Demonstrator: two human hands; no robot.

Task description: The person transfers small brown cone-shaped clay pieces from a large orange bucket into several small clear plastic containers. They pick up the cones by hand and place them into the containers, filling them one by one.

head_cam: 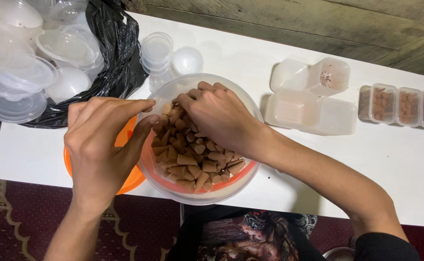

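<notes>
Head view: right hand (216, 116) digs into bowl (250, 104) of brown cones (192, 162), fingers curled, grasp unclear; left hand (100, 140) pinches rim. Picking step; next needs firm pinch.

A black bag (120, 53) is lying open on the white desk (395, 159), spilling clear lids (23, 77). Small round cups (156, 50) are standing stacked beside it. Empty rectangular boxes (308, 104) are sitting to the right, filled boxes (400, 106) lining up further along.
</notes>
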